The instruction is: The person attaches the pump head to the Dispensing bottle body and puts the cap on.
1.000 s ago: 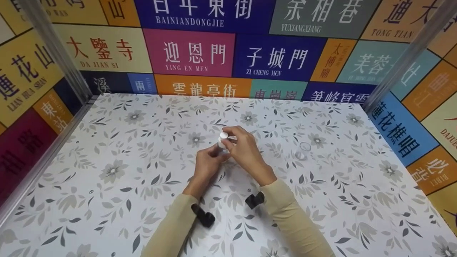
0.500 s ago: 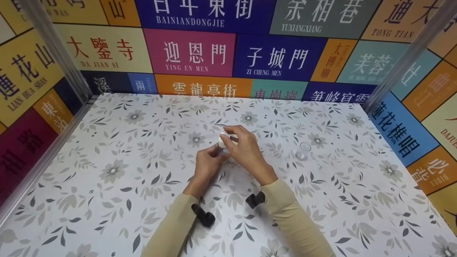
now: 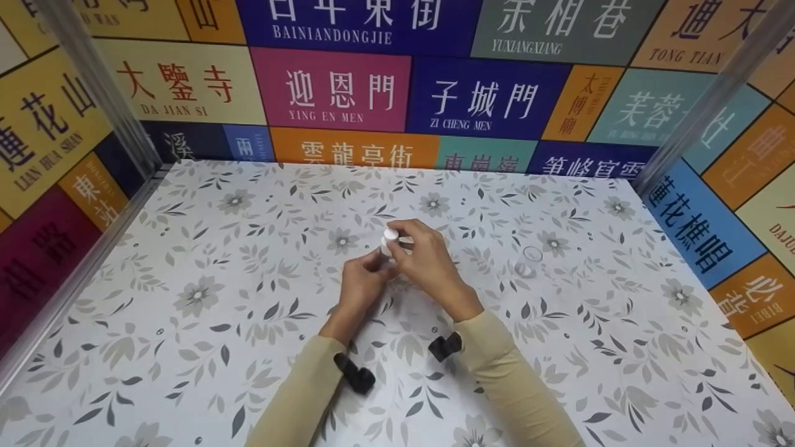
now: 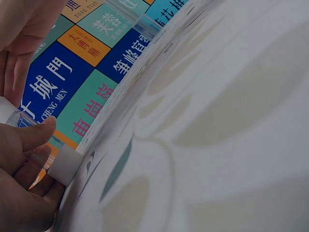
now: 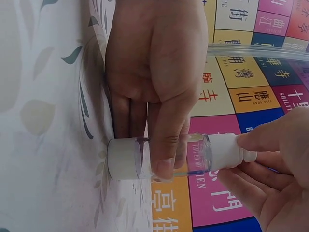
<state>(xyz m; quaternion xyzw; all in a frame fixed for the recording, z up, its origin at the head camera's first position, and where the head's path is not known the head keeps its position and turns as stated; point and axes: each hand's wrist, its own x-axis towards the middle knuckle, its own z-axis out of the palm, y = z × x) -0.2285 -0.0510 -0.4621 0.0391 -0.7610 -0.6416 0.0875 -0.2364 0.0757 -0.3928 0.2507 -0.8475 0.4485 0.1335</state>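
Note:
A clear pump bottle (image 5: 195, 152) with a white base (image 5: 124, 158) and a white pump top (image 5: 224, 151) stands upright on the table. My left hand (image 3: 361, 282) grips its transparent body between thumb and fingers, low down near the base. At the top, my right hand (image 3: 428, 257) pinches the white collar of the pump with thumb and fingers; the round white head shows above them in the head view. In the left wrist view the white base (image 4: 66, 165) touches the table, and the upper part of the bottle is largely cut off.
To the right of the hands a small clear cap or cup (image 3: 529, 262) sits on the floral-patterned tabletop (image 3: 248, 372). Printed panels (image 3: 335, 93) with large lettering wall in the back and sides, with clear corner posts.
Half a second ago the right fingers covered more of the pump top; they have shifted round it, and its white head shows again. The left hand stays on the bottle.

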